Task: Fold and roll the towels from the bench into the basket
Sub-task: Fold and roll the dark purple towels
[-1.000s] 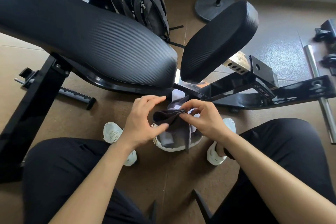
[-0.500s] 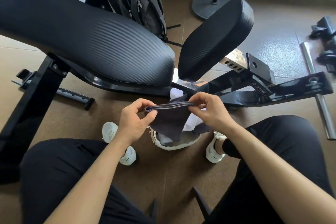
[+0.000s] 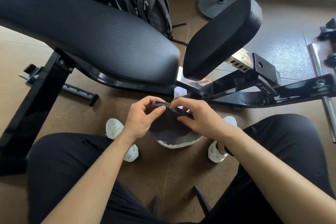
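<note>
The main risk is the folded layers slipping out of line. The towel (image 3: 169, 123) is dark and thin, folded several times along its top edge, and only that edge is pinched. The lower part hangs loose in the centre of the frame, draped over the white-rimmed basket (image 3: 180, 144) on the floor. If either grip eases while the roll is started, I judge the layers would fan apart. The roll would then come out cone-shaped or fall open. Pulling harder on one end than the other would skew it the same way. The loose tail could also drop into the basket before it is rolled, or catch on its rim.

The left hand (image 3: 143, 116) sits left of centre, palm turned inward. Its thumb presses the left end of the folded edge against the curled fingers, so the grip is closed on the towel. The right hand (image 3: 198, 116) is just beside it, knuckles up. Its fingers curl over the edge and its thumb tucks beneath, also pinching the towel. Both forearms reach in from the lower frame, over the knees.

The table (image 3: 101, 42), a black padded surface, fills the upper left and shows no towel on its visible top. A white cloth (image 3: 179, 92) peeks out just above the hands.
</note>
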### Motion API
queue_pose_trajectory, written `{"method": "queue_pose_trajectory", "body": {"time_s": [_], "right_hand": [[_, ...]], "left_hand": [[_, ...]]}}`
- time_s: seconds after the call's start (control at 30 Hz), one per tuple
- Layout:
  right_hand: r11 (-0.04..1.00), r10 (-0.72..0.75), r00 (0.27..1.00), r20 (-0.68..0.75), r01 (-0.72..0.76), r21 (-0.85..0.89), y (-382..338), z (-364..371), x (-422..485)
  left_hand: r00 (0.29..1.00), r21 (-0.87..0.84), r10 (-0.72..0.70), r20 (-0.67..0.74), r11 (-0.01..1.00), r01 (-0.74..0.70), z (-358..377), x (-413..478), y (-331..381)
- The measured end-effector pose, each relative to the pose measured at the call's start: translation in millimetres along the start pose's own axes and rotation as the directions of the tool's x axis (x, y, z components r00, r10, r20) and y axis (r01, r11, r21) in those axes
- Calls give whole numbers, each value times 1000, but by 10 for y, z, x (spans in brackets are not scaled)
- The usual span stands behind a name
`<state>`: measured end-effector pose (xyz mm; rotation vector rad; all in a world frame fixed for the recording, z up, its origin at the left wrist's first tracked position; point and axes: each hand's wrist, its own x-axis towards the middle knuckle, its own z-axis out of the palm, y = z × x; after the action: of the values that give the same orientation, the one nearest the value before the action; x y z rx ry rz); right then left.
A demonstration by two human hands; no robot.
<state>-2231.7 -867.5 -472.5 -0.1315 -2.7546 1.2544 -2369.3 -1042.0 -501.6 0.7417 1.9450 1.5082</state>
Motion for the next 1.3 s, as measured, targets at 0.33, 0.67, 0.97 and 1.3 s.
{"method": "queue_pose_trajectory", "body": {"time_s": [0.33,0.67,0.97,1.3], "right_hand": [[997,80,971,224,-81,-2,-50,-119,-85],[953,143,989,46,-151,264,3,-422,-280],[933,261,947,-188,-197,302,300,-640,-449],[872,472,818,-328,-488,38,715,-845,-524]], "left_hand": [[991,-9,-4,137,1000,5,2,28,-49],[889,174,-208,407,974,148,53,38,-114],[864,419,-346,367,890,179,99,53,-447],[847,549,-444,292,803,232,-105,53,-613]]}}
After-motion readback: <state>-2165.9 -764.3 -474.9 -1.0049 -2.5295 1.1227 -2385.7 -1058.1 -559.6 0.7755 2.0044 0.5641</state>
